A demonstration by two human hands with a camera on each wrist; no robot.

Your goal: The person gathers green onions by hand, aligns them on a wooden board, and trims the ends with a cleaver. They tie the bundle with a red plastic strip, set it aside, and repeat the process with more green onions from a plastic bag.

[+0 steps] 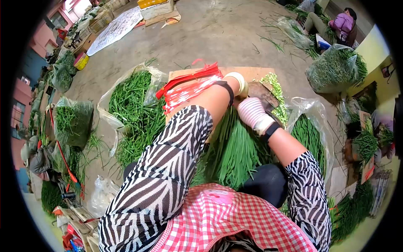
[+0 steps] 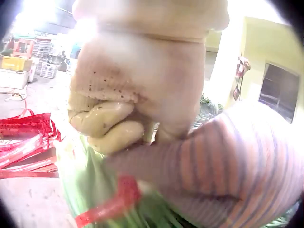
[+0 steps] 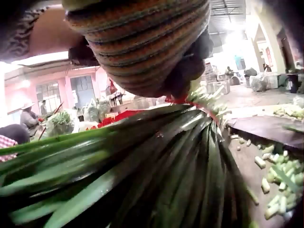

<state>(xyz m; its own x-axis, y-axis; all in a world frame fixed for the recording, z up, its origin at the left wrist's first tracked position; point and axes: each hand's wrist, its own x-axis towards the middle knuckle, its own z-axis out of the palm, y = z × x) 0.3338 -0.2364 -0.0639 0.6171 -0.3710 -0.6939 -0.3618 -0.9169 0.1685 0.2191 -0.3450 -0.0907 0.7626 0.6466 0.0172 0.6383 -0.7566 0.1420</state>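
Left hand (image 1: 237,84), in its pale rubber glove, is clenched on the top end of the bundle of green stalks (image 1: 235,147); from the left wrist view I read its fingers as curled hard against the greens. Right hand (image 1: 253,113), in a striped knit glove, wraps over the same end just beside the left, and its fingertips sit at the red tie (image 2: 111,202), though I cannot tell whether they pinch the tie itself. That tie runs across the stalks just below both hands. The bundle lies lengthwise from the person's lap out onto a cardboard sheet (image 1: 252,72) on the floor. My reading is that the binding is partway done: the stalks are gathered and the tie is on them, but with both hands at it the fastening looks unfinished. Just left of the bundle's top lies a heap of spare red ties (image 1: 191,86), and on its right a scatter of pale cut ends (image 1: 277,94), so I judge trimming has been done here. Flanking the bundle are open plastic bags of loose greens, one to the left (image 1: 134,105) and one to the right (image 1: 310,130), which suggests plenty left to bundle. Well beyond the bundle's far end, another person (image 1: 342,23) sits among more greens.
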